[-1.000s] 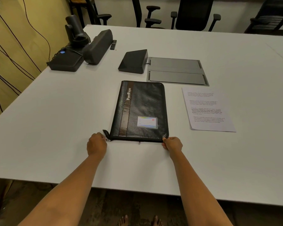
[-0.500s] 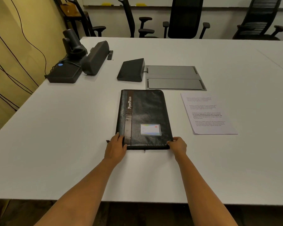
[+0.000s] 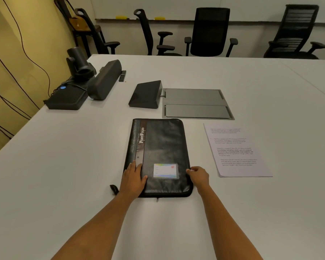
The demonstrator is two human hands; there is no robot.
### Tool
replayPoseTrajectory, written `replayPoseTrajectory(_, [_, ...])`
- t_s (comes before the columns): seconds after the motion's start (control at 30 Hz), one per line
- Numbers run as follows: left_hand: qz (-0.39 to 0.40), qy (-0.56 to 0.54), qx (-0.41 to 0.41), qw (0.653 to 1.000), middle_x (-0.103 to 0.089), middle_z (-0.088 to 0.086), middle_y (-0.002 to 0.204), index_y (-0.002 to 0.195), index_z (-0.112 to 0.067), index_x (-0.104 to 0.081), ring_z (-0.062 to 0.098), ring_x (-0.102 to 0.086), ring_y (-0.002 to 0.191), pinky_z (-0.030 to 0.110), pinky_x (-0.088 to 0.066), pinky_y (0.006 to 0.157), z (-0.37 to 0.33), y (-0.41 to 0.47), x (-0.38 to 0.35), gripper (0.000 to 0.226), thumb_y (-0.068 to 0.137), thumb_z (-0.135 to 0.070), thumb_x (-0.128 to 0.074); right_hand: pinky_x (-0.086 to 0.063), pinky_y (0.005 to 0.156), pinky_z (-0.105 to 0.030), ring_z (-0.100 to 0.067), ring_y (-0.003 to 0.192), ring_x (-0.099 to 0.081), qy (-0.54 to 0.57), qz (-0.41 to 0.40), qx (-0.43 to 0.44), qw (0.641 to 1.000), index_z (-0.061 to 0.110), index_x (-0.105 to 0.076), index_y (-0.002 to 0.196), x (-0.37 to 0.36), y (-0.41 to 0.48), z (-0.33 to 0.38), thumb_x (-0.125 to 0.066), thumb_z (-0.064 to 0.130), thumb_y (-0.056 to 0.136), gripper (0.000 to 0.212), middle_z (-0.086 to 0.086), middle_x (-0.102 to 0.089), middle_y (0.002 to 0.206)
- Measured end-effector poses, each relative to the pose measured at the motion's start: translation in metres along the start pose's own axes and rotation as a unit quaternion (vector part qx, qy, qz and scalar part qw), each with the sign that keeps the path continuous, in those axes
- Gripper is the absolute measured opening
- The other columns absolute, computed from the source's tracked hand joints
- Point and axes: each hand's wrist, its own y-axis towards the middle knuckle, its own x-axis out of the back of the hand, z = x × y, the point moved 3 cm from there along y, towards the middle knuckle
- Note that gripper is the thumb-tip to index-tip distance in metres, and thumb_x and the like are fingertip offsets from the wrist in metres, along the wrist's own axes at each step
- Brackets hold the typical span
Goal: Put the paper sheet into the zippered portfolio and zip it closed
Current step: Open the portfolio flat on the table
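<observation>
A black zippered portfolio (image 3: 161,147) lies closed and flat on the white table (image 3: 64,166), its spine to the left and a small card window near its front. My left hand (image 3: 133,180) rests flat on its front left corner, fingers straight. At the portfolio's right edge near the front, my right hand (image 3: 198,176) pinches something, seemingly the zipper pull. A short black strap (image 3: 114,189) sticks out at the front left corner. The printed paper sheet (image 3: 236,151) lies flat on the table to the right of the portfolio, apart from it.
Behind the portfolio sit a black wedge-shaped device (image 3: 146,94) and a grey cable hatch (image 3: 197,104) set into the table. A camera, a speaker bar (image 3: 104,79) and a black box (image 3: 68,98) stand at the far left edge. Office chairs (image 3: 210,32) line the far side.
My left hand has moved from the front left corner onto the cover. My right hand has slid from the front right corner up along the right edge. The camera view has tilted up.
</observation>
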Motion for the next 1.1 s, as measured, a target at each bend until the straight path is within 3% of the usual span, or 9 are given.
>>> replayPoseTrajectory(0.4, [0.004,0.039,0.073,0.997,-0.005,0.008,0.160,0.150,-0.020,-0.014,0.024,0.000,0.148,0.051,-0.002,0.117,-0.027,0.046,-0.016,0.064,0.096,-0.050,-0.031,-0.046,0.100,-0.039,-0.029,0.114,-0.055,0.053,0.031,-0.002,0.998,0.004,-0.055,0.123,0.002,0.056,0.030,-0.055,0.019,0.092,0.035,-0.015,-0.060,0.125])
replayPoseTrajectory(0.53, [0.007,0.030,0.098,0.995,-0.010,0.009,0.159,0.148,-0.018,-0.020,0.025,-0.004,0.147,0.055,-0.005,0.117,-0.035,0.050,-0.014,0.063,0.095,-0.050,-0.035,-0.045,0.090,-0.032,-0.027,0.109,-0.057,0.071,0.022,-0.014,0.997,0.005,-0.058,0.118,0.002,0.059,0.034,-0.057,0.022,0.091,0.032,-0.013,-0.062,0.120])
replayPoseTrajectory(0.63, [0.010,-0.002,0.128,0.992,-0.016,0.012,0.156,0.145,-0.018,-0.025,0.029,-0.009,0.146,0.059,-0.009,0.115,-0.043,0.056,-0.004,0.062,0.094,-0.050,-0.040,-0.046,0.090,-0.034,-0.027,0.108,-0.057,0.098,0.013,-0.013,0.995,0.006,-0.059,0.118,0.002,0.056,0.043,-0.058,0.027,0.090,0.035,-0.012,-0.063,0.118])
replayPoseTrajectory(0.77, [0.043,-0.060,0.170,0.983,-0.021,0.014,0.153,0.145,-0.017,-0.024,0.033,-0.017,0.143,0.058,-0.018,0.115,-0.055,0.065,0.015,0.067,0.091,-0.052,-0.044,-0.046,0.072,-0.027,-0.027,0.088,-0.061,0.111,0.005,0.044,0.993,0.007,-0.063,0.089,0.003,0.046,0.069,-0.053,0.032,0.092,0.027,-0.011,-0.066,0.090])
replayPoseTrajectory(0.93, [0.088,-0.202,0.161,0.962,-0.026,0.014,0.152,0.146,-0.014,-0.025,0.033,-0.028,0.139,0.052,-0.028,0.113,-0.073,0.079,0.053,0.069,0.092,-0.055,-0.040,-0.044,0.083,-0.031,-0.019,0.095,-0.052,0.153,0.022,0.046,0.987,0.014,-0.049,0.105,0.001,0.021,0.110,-0.044,0.038,0.095,0.027,-0.010,-0.057,0.110])
replayPoseTrajectory(1.03, [0.096,-0.299,0.128,0.941,-0.032,0.014,0.150,0.146,-0.014,-0.028,0.032,-0.035,0.136,0.047,-0.031,0.113,-0.092,0.084,0.080,0.070,0.092,-0.058,-0.037,-0.046,0.087,-0.033,-0.023,0.108,-0.054,0.229,0.115,0.024,0.966,0.015,-0.045,0.125,-0.003,-0.004,0.139,-0.033,0.047,0.097,0.044,-0.009,-0.054,0.121])
replayPoseTrajectory(1.1, [0.093,-0.366,0.116,0.919,-0.034,0.014,0.149,0.146,-0.013,-0.027,0.031,-0.039,0.134,0.043,-0.033,0.112,-0.103,0.086,0.100,0.074,0.090,-0.060,-0.040,-0.047,0.094,-0.035,-0.025,0.116,-0.054,0.320,0.178,0.021,0.930,0.017,-0.045,0.133,-0.011,-0.021,0.154,-0.029,0.050,0.097,0.052,-0.009,-0.055,0.128])
